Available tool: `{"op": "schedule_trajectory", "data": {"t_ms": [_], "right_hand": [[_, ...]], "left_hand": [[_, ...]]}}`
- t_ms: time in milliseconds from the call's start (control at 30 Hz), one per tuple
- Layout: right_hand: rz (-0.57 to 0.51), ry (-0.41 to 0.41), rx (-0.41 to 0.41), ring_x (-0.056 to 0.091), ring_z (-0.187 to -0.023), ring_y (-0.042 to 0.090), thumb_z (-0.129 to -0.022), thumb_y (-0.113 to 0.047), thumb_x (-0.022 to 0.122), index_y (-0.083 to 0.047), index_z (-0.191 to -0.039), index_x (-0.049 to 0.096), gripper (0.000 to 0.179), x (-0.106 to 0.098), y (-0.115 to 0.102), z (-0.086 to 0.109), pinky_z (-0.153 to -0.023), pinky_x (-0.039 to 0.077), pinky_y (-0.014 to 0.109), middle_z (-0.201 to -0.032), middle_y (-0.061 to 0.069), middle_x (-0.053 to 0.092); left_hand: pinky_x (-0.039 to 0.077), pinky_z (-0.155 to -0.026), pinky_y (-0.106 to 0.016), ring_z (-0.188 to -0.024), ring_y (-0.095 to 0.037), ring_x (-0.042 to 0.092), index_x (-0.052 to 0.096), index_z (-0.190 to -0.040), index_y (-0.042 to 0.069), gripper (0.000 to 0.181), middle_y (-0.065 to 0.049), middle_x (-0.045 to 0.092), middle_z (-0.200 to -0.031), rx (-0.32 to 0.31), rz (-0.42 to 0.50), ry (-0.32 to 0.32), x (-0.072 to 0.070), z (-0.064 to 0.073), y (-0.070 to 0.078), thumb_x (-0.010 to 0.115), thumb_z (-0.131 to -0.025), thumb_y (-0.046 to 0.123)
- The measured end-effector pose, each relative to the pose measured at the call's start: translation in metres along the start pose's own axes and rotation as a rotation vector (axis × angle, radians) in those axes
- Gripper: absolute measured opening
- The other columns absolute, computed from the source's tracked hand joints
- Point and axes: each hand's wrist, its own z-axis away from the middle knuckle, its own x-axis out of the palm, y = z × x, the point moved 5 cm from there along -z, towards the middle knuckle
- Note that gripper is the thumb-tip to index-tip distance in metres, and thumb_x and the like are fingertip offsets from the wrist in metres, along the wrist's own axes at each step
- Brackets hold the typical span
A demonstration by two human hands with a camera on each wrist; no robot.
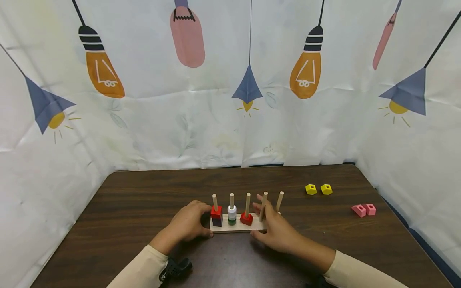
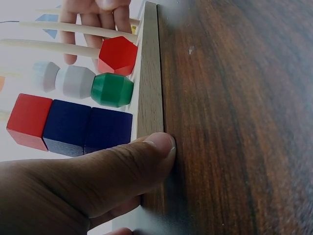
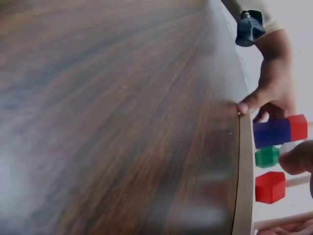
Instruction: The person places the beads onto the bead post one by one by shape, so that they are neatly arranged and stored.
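A wooden peg board (image 1: 239, 229) with several upright pegs lies on the table. A red cube (image 2: 29, 120) sits above two dark blue cubes (image 2: 88, 125) on its leftmost peg. The second peg carries white beads (image 1: 232, 212) over a green bead (image 2: 112, 89), and a red faceted bead (image 1: 246, 219) sits low on the third. My left hand (image 1: 189, 222) grips the board's left end, thumb at the front corner. Around the right part, my right hand (image 1: 279, 232) is spread, its thumb in front and fingers among the bare pegs (image 1: 265, 202); whether it touches the board is unclear.
Two yellow beads (image 1: 311, 189) lie at the back right of the dark wooden table (image 1: 144, 196). Closer to the right edge are two pink beads (image 1: 359, 210), side by side. A white printed curtain (image 1: 216, 132) hangs behind and around the table.
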Motion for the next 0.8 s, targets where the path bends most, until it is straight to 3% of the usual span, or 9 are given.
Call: {"op": "schedule_trajectory", "data": {"t_ms": [167, 400, 600, 800], "right_hand": [[0.051, -0.089, -0.005, 0.051, -0.136, 0.029, -0.088, -0.017, 0.082, -0.001, -0.16, 0.019, 0.096, -0.006, 0.002, 0.01, -0.11, 0.039, 0.055, -0.154, 0.019, 0.047], [0.109, -0.143, 0.019, 0.064, -0.12, 0.027, -0.091, -0.023, 0.079, 0.0, -0.148, 0.045, 0.071, -0.022, 0.011, 0.025, -0.099, 0.051, 0.05, -0.137, 0.012, 0.063], [0.126, -0.116, -0.056, 0.067, -0.108, 0.014, -0.092, -0.02, 0.079, -0.012, -0.126, 0.066, 0.037, -0.041, 0.027, 0.037, -0.091, 0.056, 0.04, -0.121, -0.002, 0.07], [0.139, -0.085, -0.097, 0.066, -0.103, 0.013, -0.092, -0.021, 0.079, -0.016, -0.119, 0.07, 0.029, -0.061, 0.041, 0.043, -0.086, 0.056, 0.04, -0.115, -0.007, 0.07]], "left_hand": [[0.05, -0.097, -0.051, -0.12, -0.03, 0.059, 0.072, -0.122, 0.007, 0.069, -0.008, 0.068, -0.12, 0.004, -0.005, 0.002, 0.0, 0.0, 0.0, 0.099, -0.063, 0.03], [0.05, -0.098, -0.052, -0.121, -0.03, 0.058, 0.073, -0.121, 0.008, 0.067, -0.007, 0.069, -0.119, 0.004, 0.001, 0.0, 0.0, -0.001, 0.0, 0.099, -0.063, 0.03], [0.05, -0.098, -0.051, -0.121, -0.03, 0.058, 0.073, -0.122, 0.009, 0.067, -0.007, 0.068, -0.121, -0.003, 0.005, -0.003, 0.001, 0.0, -0.001, 0.099, -0.063, 0.03], [0.051, -0.097, -0.05, -0.119, -0.028, 0.059, 0.074, -0.119, 0.011, 0.064, -0.005, 0.069, -0.118, 0.016, 0.017, 0.015, 0.0, 0.0, -0.001, 0.099, -0.062, 0.027]]}}
